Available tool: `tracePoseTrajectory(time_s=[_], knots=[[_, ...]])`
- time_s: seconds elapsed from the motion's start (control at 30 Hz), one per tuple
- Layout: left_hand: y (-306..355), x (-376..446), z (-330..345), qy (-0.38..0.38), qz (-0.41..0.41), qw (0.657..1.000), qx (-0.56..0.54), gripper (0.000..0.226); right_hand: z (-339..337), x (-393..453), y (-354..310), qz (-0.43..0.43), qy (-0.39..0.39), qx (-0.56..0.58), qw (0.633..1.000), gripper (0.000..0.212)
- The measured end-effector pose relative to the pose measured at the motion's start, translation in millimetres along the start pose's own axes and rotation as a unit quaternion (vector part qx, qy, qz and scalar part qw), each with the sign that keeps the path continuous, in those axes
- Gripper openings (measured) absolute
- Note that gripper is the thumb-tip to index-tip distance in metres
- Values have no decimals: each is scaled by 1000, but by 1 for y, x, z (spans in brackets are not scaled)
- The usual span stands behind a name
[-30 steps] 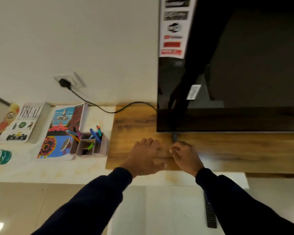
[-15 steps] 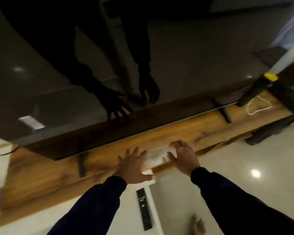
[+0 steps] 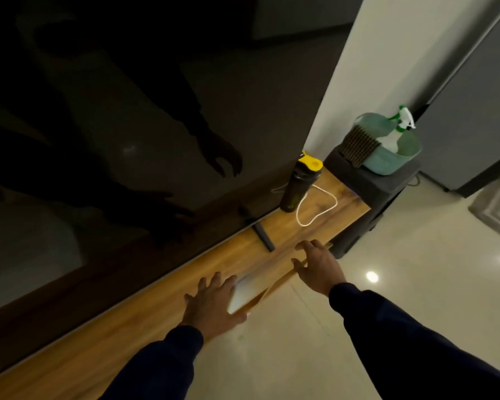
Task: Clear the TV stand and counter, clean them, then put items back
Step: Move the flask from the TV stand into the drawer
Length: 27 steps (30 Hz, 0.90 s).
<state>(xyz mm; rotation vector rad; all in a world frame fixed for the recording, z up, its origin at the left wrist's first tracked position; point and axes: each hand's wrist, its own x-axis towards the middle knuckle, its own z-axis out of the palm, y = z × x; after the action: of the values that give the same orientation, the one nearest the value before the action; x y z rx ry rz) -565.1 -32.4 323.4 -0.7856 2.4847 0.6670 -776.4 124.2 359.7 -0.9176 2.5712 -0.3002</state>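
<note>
The wooden TV stand [image 3: 122, 330] runs diagonally under the dark TV screen [image 3: 127, 125]. My left hand [image 3: 214, 303] hovers at the stand's front edge with its fingers spread, holding nothing. My right hand [image 3: 319, 267] is further right over the same edge, fingers straight and apart, also holding nothing. A pale blurred patch [image 3: 244, 288] lies on the wood between them; I cannot tell what it is. At the stand's right end a dark bottle with a yellow lid [image 3: 299, 186] stands upright beside a looped white cable [image 3: 315, 210].
A black TV foot [image 3: 263, 238] sits on the wood just left of my right hand. Past the stand's end, a dark stool [image 3: 370, 186] carries a teal basket [image 3: 387, 163] holding a spray bottle [image 3: 399, 131] and a striped cloth [image 3: 358, 145]. Glossy tiled floor [image 3: 387, 284] lies below.
The view has swung right along the stand; books, pen holder and remote left view. Both hands travelled right along the front edge and spread further apart, and the bottle, cable and basket came into view.
</note>
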Motion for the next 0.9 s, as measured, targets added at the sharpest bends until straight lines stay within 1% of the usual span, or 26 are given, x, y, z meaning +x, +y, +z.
tracePoseTrajectory(time_s=[0.1, 0.2, 0.27, 0.3, 0.37, 0.43, 0.5, 0.57, 0.7, 0.83, 0.9], knots=[[26, 31, -1, -4, 10, 1000, 5, 91, -31, 39, 25, 21, 33, 31, 999, 56], [38, 52, 2, 1, 5, 1000, 25, 91, -65, 82, 30, 33, 101, 54, 993, 77], [42, 62, 5, -1, -8, 999, 45, 95, -89, 111, 24, 16, 150, 52, 987, 90], [43, 65, 6, -4, -14, 999, 52, 98, -99, 125, 19, -3, 159, 51, 986, 96], [43, 68, 7, -11, -18, 998, 58, 99, -118, 151, 8, -36, 136, 38, 989, 110], [41, 70, 8, -17, -21, 998, 64, 99, -128, 173, -2, -54, 88, -7, 995, 120], [37, 70, 8, -21, -26, 997, 71, 100, -129, 187, -10, -65, 41, -58, 995, 117], [32, 67, 9, -20, -29, 997, 74, 100, -124, 192, -14, -65, 25, -81, 994, 107], [19, 57, 9, -7, -29, 996, 80, 99, -118, 181, -13, -55, 61, -67, 994, 96], [1, 41, 5, 11, -26, 997, 68, 95, -118, 161, -13, -54, 79, -58, 994, 96], [-7, 28, 5, 11, -25, 998, 61, 94, -122, 150, -17, -39, 81, -68, 994, 98]])
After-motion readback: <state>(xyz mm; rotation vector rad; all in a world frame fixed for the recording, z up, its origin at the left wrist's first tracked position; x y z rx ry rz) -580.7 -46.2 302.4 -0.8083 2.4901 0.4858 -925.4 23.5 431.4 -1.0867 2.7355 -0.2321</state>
